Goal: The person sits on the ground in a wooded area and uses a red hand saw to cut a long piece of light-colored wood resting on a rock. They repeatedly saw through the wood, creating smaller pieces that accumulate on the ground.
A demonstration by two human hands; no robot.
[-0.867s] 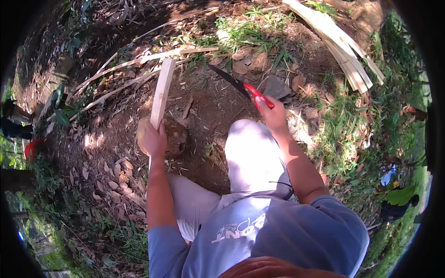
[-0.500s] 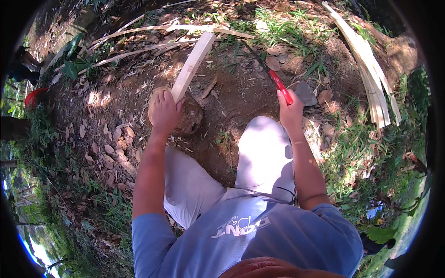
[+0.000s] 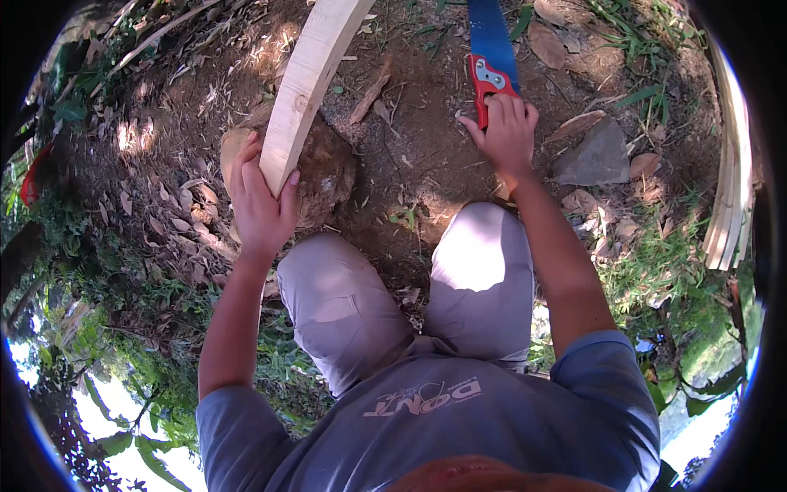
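Note:
A pale squared length of wood (image 3: 299, 98) stands slanted with its near end over a cut log (image 3: 324, 176). My left hand (image 3: 266, 201) grips that near end, thumb on its right side and fingers on its left. At the right, a handsaw with a blue blade (image 3: 492, 33) and red handle (image 3: 481, 98) lies broad side up, apparently on the soil. My right hand (image 3: 508, 139) rests at the handle, fingers loosely spread over its near part and thumb stretched out to its left. The far ends of wood and blade run out of view.
A flat grey stone (image 3: 592, 156) lies right of my right hand. Long pale wood strips (image 3: 731, 172) are bundled at the far right. Brown bark scraps (image 3: 373, 90) and dry leaves (image 3: 197, 217) litter the soil. My bent knees (image 3: 484, 246) are close below.
The handsaw has turned from edge-on to broad side up, and my right hand's grip has loosened. My left hand still holds the wood. The whole view has shifted closer.

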